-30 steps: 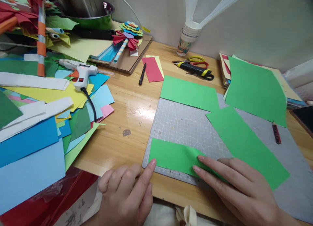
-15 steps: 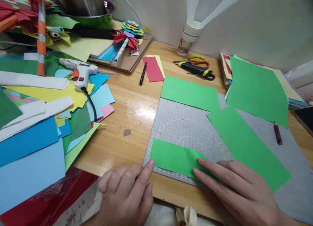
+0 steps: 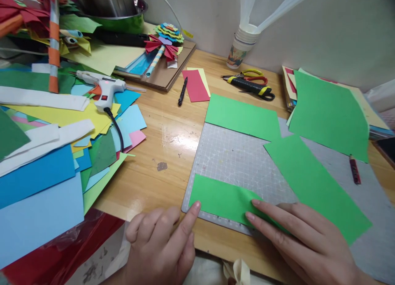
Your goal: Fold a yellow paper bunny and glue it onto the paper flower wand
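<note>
A strip of green paper lies along the near edge of the grey cutting mat, slightly buckled near its right part. My left hand touches the strip's lower left edge with its outstretched index fingertip, while its other fingers curl in around nothing. Flat on the right part of the strip rests my right hand, fingers extended and pressing down. Another green strip lies slanted beyond the right hand, and a green rectangle covers the mat's far edge.
A short pencil lies at right beside a large green sheet. Scissors, a paper cup and a black pen are farther back. Coloured paper scraps and a glue gun crowd the left.
My left index fingertip has slid slightly right along the strip's lower edge. My right hand stays in place on the paper. The view has shifted a little.
</note>
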Demonstrator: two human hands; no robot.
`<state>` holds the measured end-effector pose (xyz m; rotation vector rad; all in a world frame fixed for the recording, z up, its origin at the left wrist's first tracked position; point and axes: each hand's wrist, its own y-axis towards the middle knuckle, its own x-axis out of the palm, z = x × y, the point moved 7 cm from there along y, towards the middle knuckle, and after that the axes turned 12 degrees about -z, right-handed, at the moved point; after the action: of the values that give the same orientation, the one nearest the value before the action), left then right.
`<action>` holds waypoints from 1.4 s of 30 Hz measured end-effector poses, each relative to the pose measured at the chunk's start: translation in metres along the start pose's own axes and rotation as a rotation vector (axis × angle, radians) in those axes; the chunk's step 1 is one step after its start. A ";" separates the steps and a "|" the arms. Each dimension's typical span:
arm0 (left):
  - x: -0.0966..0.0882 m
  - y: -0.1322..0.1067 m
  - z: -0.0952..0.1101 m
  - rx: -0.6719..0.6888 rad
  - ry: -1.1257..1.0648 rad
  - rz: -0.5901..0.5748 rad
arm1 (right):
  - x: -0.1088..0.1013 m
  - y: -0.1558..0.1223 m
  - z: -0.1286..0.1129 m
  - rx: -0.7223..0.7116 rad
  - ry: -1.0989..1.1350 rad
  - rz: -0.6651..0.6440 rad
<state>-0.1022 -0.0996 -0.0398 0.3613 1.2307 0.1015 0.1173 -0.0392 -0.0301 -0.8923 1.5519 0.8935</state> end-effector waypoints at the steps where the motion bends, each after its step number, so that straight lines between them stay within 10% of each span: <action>1: -0.001 0.000 0.000 -0.002 0.003 0.007 | -0.001 0.000 0.000 0.001 -0.004 0.007; 42: 0.001 -0.001 -0.001 0.020 0.041 0.000 | -0.002 0.002 0.003 0.064 -0.012 -0.021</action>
<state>-0.1029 -0.0998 -0.0417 0.3781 1.2727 0.0967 0.1170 -0.0350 -0.0283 -0.8542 1.5500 0.8281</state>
